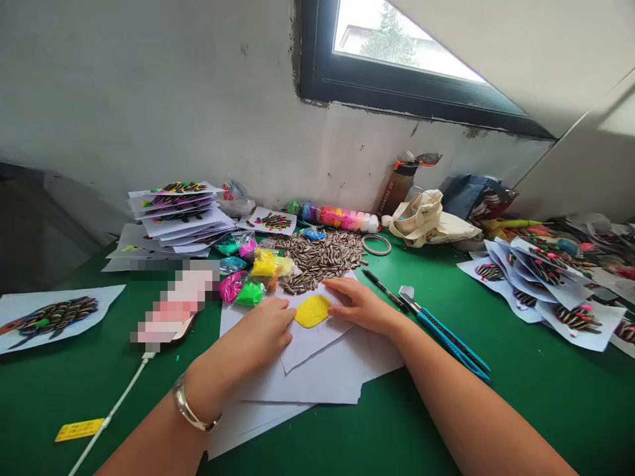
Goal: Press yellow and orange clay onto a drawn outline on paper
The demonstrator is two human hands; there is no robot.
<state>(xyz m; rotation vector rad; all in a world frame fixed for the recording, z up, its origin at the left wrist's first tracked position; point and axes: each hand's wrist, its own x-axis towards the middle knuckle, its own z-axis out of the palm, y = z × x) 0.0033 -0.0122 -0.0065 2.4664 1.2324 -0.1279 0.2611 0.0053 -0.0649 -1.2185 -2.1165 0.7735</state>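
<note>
A flattened yellow piece of modelling clay [312, 311] lies on a white sheet of paper [302, 350], atop other sheets. My left hand [265, 330] rests at the clay's left edge, fingers loosely bent on the paper, gripping nothing. On the other side my right hand [360, 304] has its fingers apart, the thumb at the clay's right edge and the index finger reaching past its top. Just behind the paper spreads a heap of striped sunflower seeds [322, 258]. Small bags of coloured clay, among them a yellow bag [262, 263] and a green bag [250, 293], lie beyond my left hand.
To the right are a blue utility knife [446, 340], a black pen [381, 287] and a tape roll [376, 245]. Stacks of seed pictures [183, 218] stand at both sides. A blurred phone-like object with a white cable [119, 396] lies left. A brown bottle [398, 188] stands behind.
</note>
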